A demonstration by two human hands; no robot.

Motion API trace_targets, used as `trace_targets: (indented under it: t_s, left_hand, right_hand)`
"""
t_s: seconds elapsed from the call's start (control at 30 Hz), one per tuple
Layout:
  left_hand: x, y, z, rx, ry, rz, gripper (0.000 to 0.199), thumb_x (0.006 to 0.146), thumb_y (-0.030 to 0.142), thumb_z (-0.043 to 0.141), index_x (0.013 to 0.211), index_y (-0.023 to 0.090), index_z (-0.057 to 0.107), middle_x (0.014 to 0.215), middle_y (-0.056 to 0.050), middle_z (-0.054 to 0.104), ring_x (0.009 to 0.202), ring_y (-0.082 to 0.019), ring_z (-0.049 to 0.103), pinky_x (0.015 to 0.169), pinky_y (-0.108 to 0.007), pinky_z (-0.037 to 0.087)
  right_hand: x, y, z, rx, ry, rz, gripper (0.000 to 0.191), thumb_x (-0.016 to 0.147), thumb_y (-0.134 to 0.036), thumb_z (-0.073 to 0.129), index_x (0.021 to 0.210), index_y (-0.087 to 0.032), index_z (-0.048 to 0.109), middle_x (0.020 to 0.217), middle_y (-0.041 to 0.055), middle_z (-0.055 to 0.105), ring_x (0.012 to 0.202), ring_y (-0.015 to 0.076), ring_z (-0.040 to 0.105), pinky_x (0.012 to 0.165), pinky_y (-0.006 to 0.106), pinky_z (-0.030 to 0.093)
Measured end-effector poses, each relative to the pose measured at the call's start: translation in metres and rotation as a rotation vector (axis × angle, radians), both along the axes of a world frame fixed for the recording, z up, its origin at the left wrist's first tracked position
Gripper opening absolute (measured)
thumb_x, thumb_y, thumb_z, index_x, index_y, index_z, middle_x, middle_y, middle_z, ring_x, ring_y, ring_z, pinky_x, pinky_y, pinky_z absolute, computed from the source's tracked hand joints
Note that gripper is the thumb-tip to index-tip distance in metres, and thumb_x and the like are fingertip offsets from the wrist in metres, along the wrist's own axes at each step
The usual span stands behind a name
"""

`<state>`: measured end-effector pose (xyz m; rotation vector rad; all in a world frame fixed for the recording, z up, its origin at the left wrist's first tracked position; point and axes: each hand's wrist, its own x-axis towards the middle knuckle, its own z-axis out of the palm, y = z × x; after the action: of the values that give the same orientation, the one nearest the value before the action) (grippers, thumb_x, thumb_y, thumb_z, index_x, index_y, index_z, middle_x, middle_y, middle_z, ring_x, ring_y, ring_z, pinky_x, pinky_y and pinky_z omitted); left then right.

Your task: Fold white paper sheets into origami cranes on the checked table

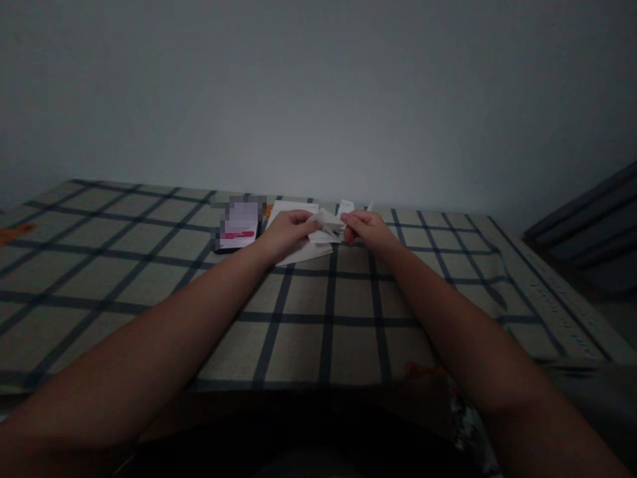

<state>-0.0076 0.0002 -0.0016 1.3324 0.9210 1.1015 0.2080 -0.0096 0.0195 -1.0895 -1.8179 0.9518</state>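
A folded piece of white paper (328, 222) is held between my two hands, above the far part of the table. My left hand (291, 232) grips its left side, thumb on top. At its right edge my right hand (362, 229) pinches the paper with fingers curled. White sheets (306, 253) lie under and beside my left hand. Another small white paper piece (347, 206) stands out just behind my right hand. Fine folds in the held paper are too small and dim to make out.
A phone (239, 224) with a lit, partly blurred screen lies left of the papers. The checked tablecloth (303, 318) covers the table, which meets a plain wall (318, 99). Orange items (17, 234) show at the left edge and near the front edge.
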Motion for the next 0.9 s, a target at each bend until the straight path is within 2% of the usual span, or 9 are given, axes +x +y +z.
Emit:
trace_targets:
  t_s: [0.1,0.27,0.4,0.53,0.7,0.77,0.9]
  left_hand:
    - [-0.001,0.0,0.0,0.065,0.052,0.022,0.032,0.066,0.036,0.083,0.088,0.014,0.075,0.084,-0.006,0.073,0.071,-0.015,0.063,0.069,-0.026,0.048]
    - [0.0,-0.005,0.003,0.173,0.163,0.034,0.027,0.069,0.038,0.08,0.084,0.015,0.076,0.08,-0.005,0.072,0.069,-0.016,0.061,0.063,-0.025,0.045]
    - [0.001,-0.007,0.006,0.234,0.219,0.058,0.023,0.072,0.036,0.077,0.084,0.016,0.076,0.082,-0.006,0.073,0.072,-0.016,0.061,0.065,-0.025,0.045]
    - [0.001,-0.007,0.006,0.272,0.287,0.086,0.022,0.072,0.035,0.076,0.084,0.016,0.077,0.083,-0.007,0.074,0.075,-0.018,0.062,0.067,-0.026,0.046]
    - [0.001,-0.006,0.006,0.295,0.345,0.126,0.022,0.073,0.036,0.075,0.083,0.016,0.077,0.078,-0.005,0.072,0.071,-0.017,0.06,0.065,-0.025,0.043]
    - [0.001,-0.007,0.007,0.305,0.358,0.12,0.023,0.075,0.037,0.073,0.083,0.016,0.076,0.079,-0.005,0.073,0.071,-0.017,0.061,0.066,-0.026,0.044]
    - [0.001,-0.01,0.009,0.321,0.428,0.076,0.03,0.077,0.04,0.069,0.091,0.014,0.077,0.086,-0.007,0.075,0.077,-0.019,0.065,0.072,-0.029,0.048]
  right_hand:
    - [-0.001,-0.001,0.0,-0.006,-0.021,0.012,0.051,0.085,-0.064,0.056,0.065,-0.018,0.062,0.056,0.001,0.06,0.054,0.0114,0.054,0.056,0.025,0.044]
    - [0.001,-0.005,-0.002,0.021,-0.076,0.041,0.041,0.081,-0.056,0.066,0.092,-0.017,0.071,0.062,-0.0002,0.063,0.054,0.0109,0.055,0.052,0.023,0.041]
    - [0.004,-0.003,-0.003,0.072,-0.09,0.071,0.044,0.086,-0.058,0.06,0.091,-0.016,0.072,0.063,0.0004,0.063,0.057,0.0112,0.055,0.055,0.024,0.041]
    - [0.005,-0.002,-0.005,0.088,-0.135,0.078,0.046,0.079,-0.059,0.067,0.096,-0.017,0.072,0.072,0.001,0.065,0.06,0.0119,0.057,0.056,0.024,0.04]
    - [0.005,-0.005,-0.002,0.197,-0.217,0.07,0.053,0.074,-0.059,0.073,0.105,-0.016,0.073,0.059,-0.0043,0.054,0.055,0.0103,0.044,0.054,0.025,0.032]
    - [0.004,-0.006,-0.001,0.241,-0.276,0.07,0.048,0.076,-0.057,0.072,0.103,-0.017,0.074,0.057,-0.0049,0.052,0.054,0.0101,0.042,0.054,0.025,0.03]
    - [0.005,-0.003,-0.001,0.317,-0.306,0.063,0.038,0.089,-0.049,0.057,0.09,-0.015,0.075,0.066,0.0001,0.061,0.06,0.011,0.049,0.057,0.025,0.032]
